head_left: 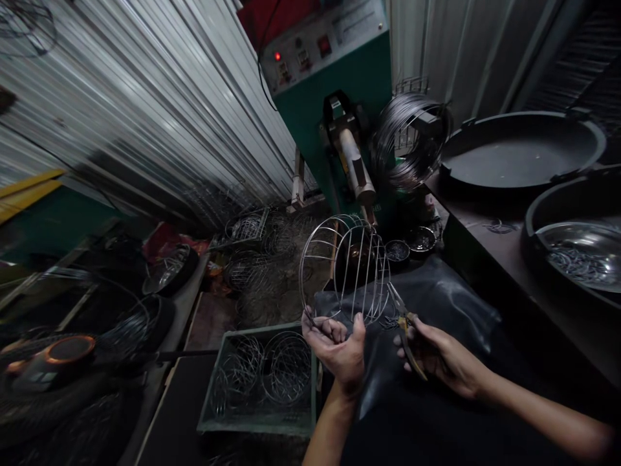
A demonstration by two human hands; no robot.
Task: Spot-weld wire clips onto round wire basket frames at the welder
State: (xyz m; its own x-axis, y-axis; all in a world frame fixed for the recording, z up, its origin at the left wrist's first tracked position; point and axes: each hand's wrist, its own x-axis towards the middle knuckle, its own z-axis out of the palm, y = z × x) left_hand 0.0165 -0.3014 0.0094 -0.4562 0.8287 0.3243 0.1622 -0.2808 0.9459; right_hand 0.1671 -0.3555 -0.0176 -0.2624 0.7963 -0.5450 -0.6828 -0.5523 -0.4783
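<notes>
A round wire cage (343, 272) is held up in front of the machine by my left hand (334, 343), its fingers curled round the lower rim and the thumb raised. Its upper right edge is at the spot-welder's electrode tip (369, 217); whether they touch I cannot tell. My right hand (434, 353) grips a pair of pliers (407, 320) with worn yellow handles. The pliers' jaws point up toward the cage's right side. Beneath both hands a dark apron (436, 304) covers the lap, and a few short wire pieces (389, 321) lie on it.
The green welding machine (310, 123) stands ahead with a red light lit. A wire coil (412, 139) hangs beside it. A green crate (264, 427) below left holds wire cages. Large black pans (524, 152) sit on the right bench, one containing a metal bowl (582, 252) of wire pieces.
</notes>
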